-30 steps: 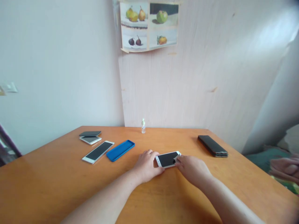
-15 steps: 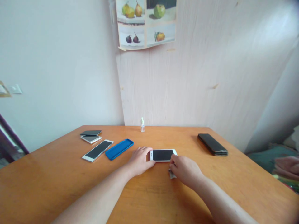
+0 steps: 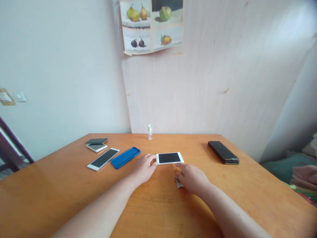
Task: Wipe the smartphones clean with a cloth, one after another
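Left hand (image 3: 144,169), fingers slightly parted, touches the left end of a white phone (image 3: 169,158) lying screen-up at lower centre; right hand (image 3: 192,178) grips a grey cloth (image 3: 178,183) just below; blue case (image 3: 125,157) left of centre; dark stack (image 3: 223,152) at right.

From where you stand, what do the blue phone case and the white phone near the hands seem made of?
The blue phone case looks like matte plastic or silicone: even colour, no bright glints. The white phone seems smooth and glass-fronted, from its flat dark screen; its border may be plastic.
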Available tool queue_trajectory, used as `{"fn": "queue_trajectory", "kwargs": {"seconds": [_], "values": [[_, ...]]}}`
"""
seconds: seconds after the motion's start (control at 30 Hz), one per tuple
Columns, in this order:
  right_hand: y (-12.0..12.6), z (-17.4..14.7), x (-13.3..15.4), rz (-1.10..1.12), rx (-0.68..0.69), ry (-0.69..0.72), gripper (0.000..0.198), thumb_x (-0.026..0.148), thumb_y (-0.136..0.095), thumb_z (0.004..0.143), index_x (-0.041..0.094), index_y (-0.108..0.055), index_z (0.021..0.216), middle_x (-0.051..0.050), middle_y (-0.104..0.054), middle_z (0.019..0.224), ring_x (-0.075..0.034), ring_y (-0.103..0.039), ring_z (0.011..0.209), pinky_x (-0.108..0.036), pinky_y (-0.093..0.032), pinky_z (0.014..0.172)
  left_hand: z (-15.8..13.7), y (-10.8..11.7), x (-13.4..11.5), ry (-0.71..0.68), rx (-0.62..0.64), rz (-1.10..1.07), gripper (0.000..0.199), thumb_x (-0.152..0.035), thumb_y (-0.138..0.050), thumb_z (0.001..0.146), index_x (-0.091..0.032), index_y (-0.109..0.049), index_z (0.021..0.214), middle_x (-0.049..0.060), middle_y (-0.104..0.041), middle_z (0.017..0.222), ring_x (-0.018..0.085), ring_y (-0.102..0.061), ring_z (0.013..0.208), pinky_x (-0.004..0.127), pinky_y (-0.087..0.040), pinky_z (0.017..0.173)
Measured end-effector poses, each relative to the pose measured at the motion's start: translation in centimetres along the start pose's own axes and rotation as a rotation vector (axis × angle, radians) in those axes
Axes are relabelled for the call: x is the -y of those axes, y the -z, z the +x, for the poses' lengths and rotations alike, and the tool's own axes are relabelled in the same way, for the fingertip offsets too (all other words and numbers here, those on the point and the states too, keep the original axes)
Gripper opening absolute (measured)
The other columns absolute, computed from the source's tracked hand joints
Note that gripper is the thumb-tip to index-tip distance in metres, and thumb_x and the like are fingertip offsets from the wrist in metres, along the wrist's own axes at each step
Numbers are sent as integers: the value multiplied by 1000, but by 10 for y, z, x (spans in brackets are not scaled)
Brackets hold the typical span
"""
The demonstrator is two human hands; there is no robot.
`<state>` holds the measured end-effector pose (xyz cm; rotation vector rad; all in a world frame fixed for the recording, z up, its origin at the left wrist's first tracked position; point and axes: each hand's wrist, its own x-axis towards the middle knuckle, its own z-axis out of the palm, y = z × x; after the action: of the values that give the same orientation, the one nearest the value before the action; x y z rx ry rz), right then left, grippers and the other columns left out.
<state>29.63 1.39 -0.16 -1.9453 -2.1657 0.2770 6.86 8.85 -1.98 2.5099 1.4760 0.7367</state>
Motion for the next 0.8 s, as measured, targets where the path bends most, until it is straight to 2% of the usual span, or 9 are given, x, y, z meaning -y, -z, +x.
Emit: {"fn": "queue_trajectory", "kwargs": {"seconds": [0.13,0.23,0.33,0.43,0.53,0.63,0.8], "values": [[0,-2,1,28,-21,-14,25,28,-45,91,20,-62,108,-11,-72,100,-24,-66,94,-31,-40,71,1,10,7,110,-62,160,34,-37,-53,92,-23,-60,122,6,-61,127,22,-54,119,32,-40,102],[4,-6,1,63,8,58,20,35,-51,89,20,-63,90,-9,-71,92,-22,-65,85,-29,-37,65,2,22,19,219,-87,241,38,-39,-53,91,-21,-57,125,10,-59,128,25,-53,119,35,-40,100],[6,-9,-3,114,36,139,17,35,-61,81,19,-63,88,-7,-68,92,-19,-62,81,-27,-35,64,1,33,35,341,-88,307,36,-39,-56,87,-21,-59,118,12,-60,124,28,-54,117,39,-42,96],[5,-7,-7,146,41,128,10,23,-60,78,19,-63,86,-5,-67,90,-18,-61,80,-26,-35,64,0,42,45,432,-59,344,27,-38,-56,86,-21,-63,104,12,-64,114,29,-58,111,37,-45,87],[-1,-1,-12,159,28,101,9,16,-55,76,19,-62,82,-5,-67,87,-17,-60,79,-25,-34,65,-1,49,43,450,-11,341,16,-29,-54,85,-21,-65,92,11,-68,102,26,-64,99,34,-46,77],[-7,5,-16,166,-34,136,11,14,-55,74,18,-62,81,-5,-66,88,-17,-59,82,-25,-36,69,-4,50,30,435,48,300,11,-23,-55,80,-21,-66,83,9,-70,88,26,-67,85,32,-45,67],[-11,10,-21,161,-112,138,9,15,-53,74,18,-60,78,-4,-65,83,-17,-58,77,-25,-36,68,-15,50,5,328,142,149,9,-27,-61,77,-22,-68,77,2,-70,71,20,-66,68,27,-44,60]]}}
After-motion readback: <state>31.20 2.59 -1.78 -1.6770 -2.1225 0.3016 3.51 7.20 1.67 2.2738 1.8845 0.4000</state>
